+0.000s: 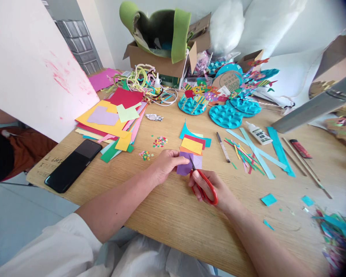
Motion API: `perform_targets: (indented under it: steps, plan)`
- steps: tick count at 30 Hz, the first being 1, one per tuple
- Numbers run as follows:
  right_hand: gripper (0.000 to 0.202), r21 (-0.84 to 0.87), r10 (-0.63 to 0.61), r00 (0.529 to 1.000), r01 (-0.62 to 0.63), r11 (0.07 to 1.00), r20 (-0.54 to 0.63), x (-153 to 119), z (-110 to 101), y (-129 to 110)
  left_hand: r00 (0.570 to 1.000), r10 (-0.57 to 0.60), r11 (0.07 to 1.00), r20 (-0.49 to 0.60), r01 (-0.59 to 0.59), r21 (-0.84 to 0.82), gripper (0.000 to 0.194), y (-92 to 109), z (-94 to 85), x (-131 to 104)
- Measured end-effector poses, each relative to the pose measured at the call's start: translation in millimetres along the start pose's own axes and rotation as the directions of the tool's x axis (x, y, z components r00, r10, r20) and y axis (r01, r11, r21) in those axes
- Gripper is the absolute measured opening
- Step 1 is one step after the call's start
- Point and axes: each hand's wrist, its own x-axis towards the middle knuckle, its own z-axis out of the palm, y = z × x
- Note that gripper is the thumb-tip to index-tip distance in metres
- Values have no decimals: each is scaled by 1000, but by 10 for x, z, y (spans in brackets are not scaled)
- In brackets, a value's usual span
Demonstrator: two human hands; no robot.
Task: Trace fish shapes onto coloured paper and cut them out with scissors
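My left hand (167,165) pinches the left edge of a small purple paper (183,167) over the wooden table. The red-handled scissors (209,188) are in my right hand (209,186), their dark blades at the purple paper's right part. Just behind lie a yellow paper piece (192,145) with a faint drawn outline, an orange strip, a red piece and a teal piece (186,130). A lilac piece (198,162) shows beyond the purple paper.
Left of my hands are a black phone (73,165), stacked coloured paper (100,125) and confetti piles (160,142). Rightward lie a pen (223,147), paper strips (248,156), a glue bottle (258,133) and a grey tumbler (314,104). Blue craft pieces (226,116) stand behind.
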Motion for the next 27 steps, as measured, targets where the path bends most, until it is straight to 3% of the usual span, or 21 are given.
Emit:
perform_targets:
  steps: [27]
  plan:
    - [56,16,-13,1000,13,1000,1,6,-28,5,1000,26,1000,-1,-26,-2,26,-22,3,16]
